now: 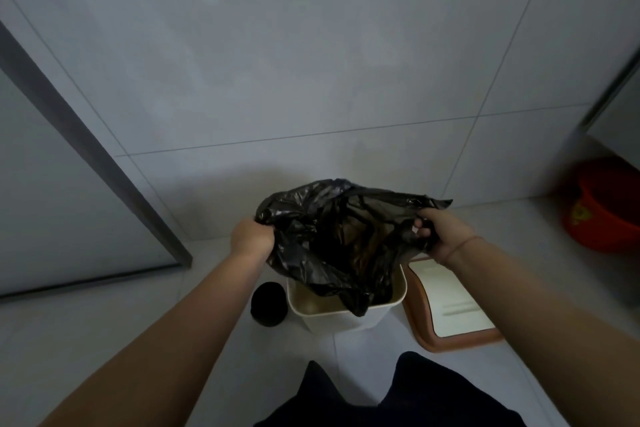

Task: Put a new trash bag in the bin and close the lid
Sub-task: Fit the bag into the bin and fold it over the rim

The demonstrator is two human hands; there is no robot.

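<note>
A black trash bag hangs spread open above a cream bin that stands on the floor, and the bag's bottom dips into the bin's mouth. My left hand grips the bag's left edge. My right hand grips its right edge, a thin band around the wrist. The bin's lid, cream with a brown rim, lies flat on the floor just right of the bin.
A black roll sits on the floor against the bin's left side. A red bucket stands at the far right near a cabinet edge. A grey door frame runs down the left. The tiled wall lies straight ahead.
</note>
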